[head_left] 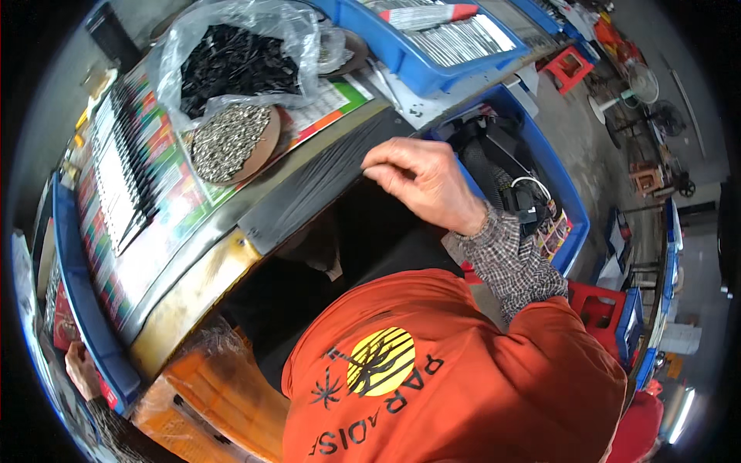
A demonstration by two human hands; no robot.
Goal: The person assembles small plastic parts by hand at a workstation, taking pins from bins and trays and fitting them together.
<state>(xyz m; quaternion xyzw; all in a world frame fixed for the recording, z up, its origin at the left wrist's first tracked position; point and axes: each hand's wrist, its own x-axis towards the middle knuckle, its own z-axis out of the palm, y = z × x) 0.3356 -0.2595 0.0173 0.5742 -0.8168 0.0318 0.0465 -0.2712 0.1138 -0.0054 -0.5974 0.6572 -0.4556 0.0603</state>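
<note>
My right hand (421,181) hovers at the black-covered edge (324,177) of the workbench, thumb and fingertips pinched together; whatever they hold, if anything, is too small to make out. Far to the left, my left hand (81,370) reaches into a long blue bin (73,262), beside something red. Its fingers are partly hidden there. On the bench lies a row of shiny metal strips with black ends (127,166). A round brown dish of small silvery metal parts (231,143) sits near the bench edge. Behind it, a clear plastic bag (297,38) holds many small black pieces (239,69).
A blue tray (421,69) of silvery strips stands at the back. Right of the bench, a blue crate (575,231) contains a black bag and a white cable. Orange plastic-wrapped packaging (224,386) is below the bench. Red stools (569,68) and a fan (642,83) stand farther right.
</note>
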